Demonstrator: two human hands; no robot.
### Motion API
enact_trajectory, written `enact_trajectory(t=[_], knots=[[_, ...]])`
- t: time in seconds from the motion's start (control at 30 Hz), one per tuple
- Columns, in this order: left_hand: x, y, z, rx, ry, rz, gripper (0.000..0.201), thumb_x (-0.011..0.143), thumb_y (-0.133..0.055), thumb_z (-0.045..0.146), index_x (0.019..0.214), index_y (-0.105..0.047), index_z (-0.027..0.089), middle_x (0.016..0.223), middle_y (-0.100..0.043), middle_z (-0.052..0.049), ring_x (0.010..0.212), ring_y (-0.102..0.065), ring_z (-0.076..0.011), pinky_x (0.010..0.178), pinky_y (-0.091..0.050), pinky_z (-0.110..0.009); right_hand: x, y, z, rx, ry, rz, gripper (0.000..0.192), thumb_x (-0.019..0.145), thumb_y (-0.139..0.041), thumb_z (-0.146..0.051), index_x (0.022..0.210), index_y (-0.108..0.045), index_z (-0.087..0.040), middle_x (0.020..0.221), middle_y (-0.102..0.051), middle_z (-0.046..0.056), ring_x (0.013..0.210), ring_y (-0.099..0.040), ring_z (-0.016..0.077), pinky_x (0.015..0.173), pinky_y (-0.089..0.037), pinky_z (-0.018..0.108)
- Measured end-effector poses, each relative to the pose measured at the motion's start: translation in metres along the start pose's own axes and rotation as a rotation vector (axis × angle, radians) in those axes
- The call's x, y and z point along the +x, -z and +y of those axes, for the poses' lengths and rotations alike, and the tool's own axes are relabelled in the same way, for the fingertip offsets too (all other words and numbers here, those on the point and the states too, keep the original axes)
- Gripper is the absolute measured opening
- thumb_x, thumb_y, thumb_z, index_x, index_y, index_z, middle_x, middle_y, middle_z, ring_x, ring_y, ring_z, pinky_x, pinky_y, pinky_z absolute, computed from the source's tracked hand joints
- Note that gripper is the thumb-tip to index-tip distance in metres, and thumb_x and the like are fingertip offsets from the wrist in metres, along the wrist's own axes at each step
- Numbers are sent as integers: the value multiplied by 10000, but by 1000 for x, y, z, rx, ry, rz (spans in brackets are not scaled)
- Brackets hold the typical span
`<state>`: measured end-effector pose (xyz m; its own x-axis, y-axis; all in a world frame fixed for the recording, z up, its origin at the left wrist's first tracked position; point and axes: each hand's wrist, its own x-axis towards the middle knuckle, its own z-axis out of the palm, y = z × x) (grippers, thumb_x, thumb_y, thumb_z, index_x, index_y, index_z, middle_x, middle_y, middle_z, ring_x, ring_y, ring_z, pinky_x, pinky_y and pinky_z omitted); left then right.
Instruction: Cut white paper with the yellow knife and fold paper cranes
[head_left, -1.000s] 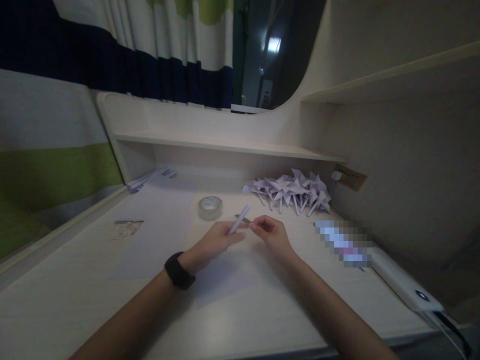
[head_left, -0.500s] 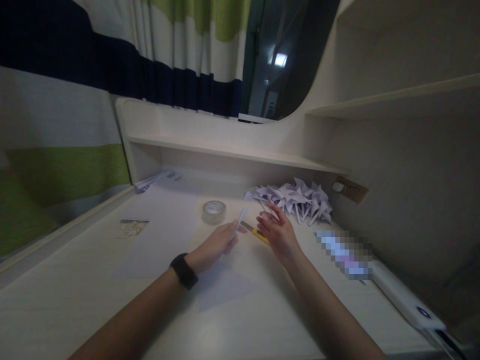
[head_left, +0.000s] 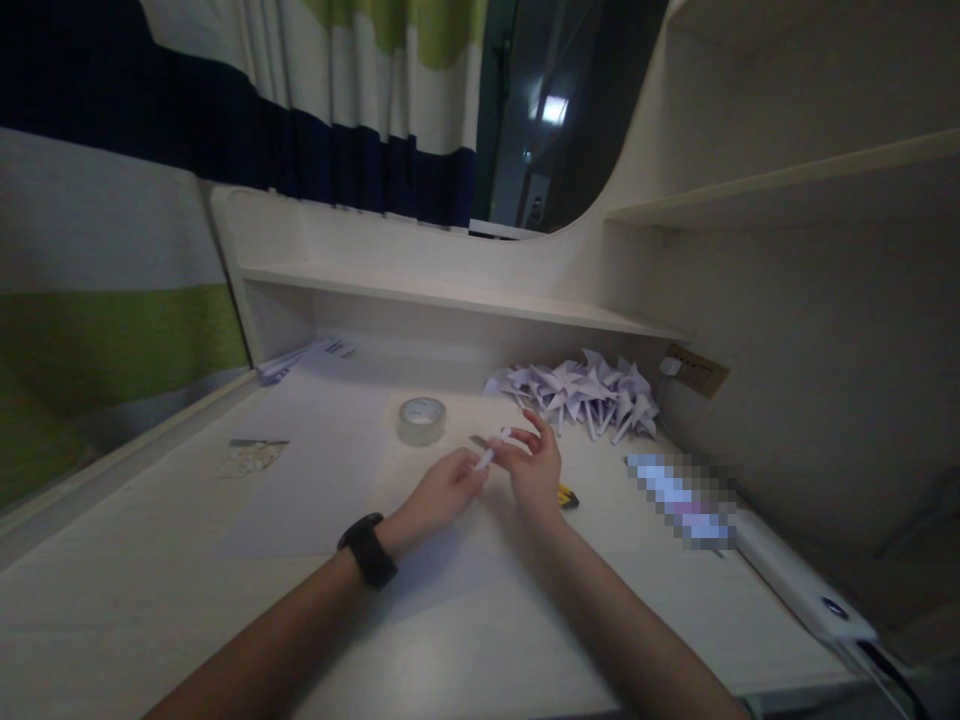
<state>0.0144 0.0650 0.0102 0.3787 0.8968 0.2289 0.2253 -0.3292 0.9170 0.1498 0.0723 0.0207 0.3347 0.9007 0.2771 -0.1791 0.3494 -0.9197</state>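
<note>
No lettering can be read anywhere (the strip (head_left: 686, 497) lying on the desk (head_left: 225, 600) is blurred out).

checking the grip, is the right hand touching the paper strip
Touching: the head view shows the right hand pinching the paper strip.

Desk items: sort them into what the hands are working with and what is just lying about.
In use:
- small white paper strip, pinched between left hand and right hand

Lying about:
- clear round tape roll
- yellow-handled utility knife
- heap of folded white paper pinwheels
- flat white paper sheet
</note>
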Motion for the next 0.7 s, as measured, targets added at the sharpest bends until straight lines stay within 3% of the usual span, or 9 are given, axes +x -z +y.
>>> enact_trajectory(t=[0.13,0.37,0.53,0.63,0.7], knots=[[0,1,-2,9,16,63,310,829,-518,473,737,-545,179,571,-513,20,497,-436,-126,497,-319,-238,3,3,2,9,41,38,661,586,-764,-228,1177,-469,-227,891,-553,-15,656,-637,127,628,-569,300],[3,0,-2,94,-16,103,320,870,-410,378,724,-604,168,614,-555,-2,560,-494,-145,539,-361,-251,5,6,5,35,83,59,625,599,-760,-214,1160,-485,-241,899,-548,-23,636,-635,113,609,-570,288],[2,0,-8,99,-17,85,295,883,-422,376,782,-603,165,624,-572,-1,530,-498,-135,505,-351,-239,4,5,3,43,85,57,623,603,-763,-208,1163,-490,-237,901,-552,-18,653,-645,121,617,-574,293],[-1,0,-11,97,7,17,297,898,-425,404,788,-572,171,667,-604,-5,521,-519,-129,492,-359,-233,2,3,1,31,88,48,615,603,-767,-210,1153,-492,-229,875,-573,-15,676,-658,141,626,-573,298],[-2,0,-11,180,-47,-5,288,886,-464,403,750,-571,172,687,-615,-11,578,-547,-140,529,-380,-239,-2,0,0,-12,107,32,593,612,-764,-209,1143,-501,-223,856,-592,-12,678,-663,151,630,-570,300]])
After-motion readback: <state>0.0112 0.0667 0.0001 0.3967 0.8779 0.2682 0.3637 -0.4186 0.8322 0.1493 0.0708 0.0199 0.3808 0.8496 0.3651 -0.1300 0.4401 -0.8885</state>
